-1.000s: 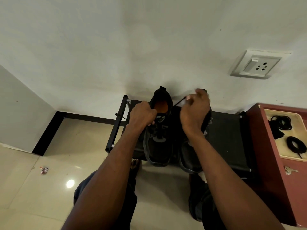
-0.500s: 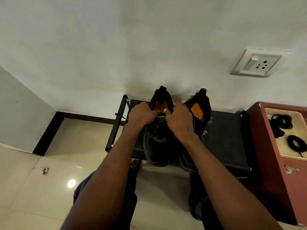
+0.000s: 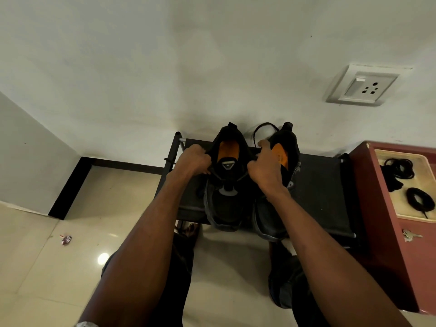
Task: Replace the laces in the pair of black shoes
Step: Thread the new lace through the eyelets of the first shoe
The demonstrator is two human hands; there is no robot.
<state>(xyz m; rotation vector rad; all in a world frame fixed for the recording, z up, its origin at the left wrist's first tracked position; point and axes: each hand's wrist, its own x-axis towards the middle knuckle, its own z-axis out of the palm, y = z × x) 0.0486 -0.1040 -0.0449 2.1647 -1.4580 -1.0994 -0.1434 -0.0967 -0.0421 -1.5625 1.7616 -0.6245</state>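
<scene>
— Shoes? 
— Two black shoes (image 3: 226, 185) side by side on the rack (image 3: 325, 185).
— Hands?
— Left hand (image 3: 194, 160) and right hand (image 3: 264, 166), both curled, gripping the left-side shoe's collar; lace (image 3: 259, 131) looping behind.
— Beside the rack?
— Two lace coils (image 3: 420, 199) in a tray (image 3: 401, 214).

You face a plain white wall (image 3: 212, 55) carrying a white switch-and-socket plate (image 3: 362, 87) at upper right. Below you lies a glossy beige tiled floor (image 3: 70, 208) with a black skirting strip (image 3: 68, 187). A red cabinet (image 3: 382, 208) stands at right.
</scene>
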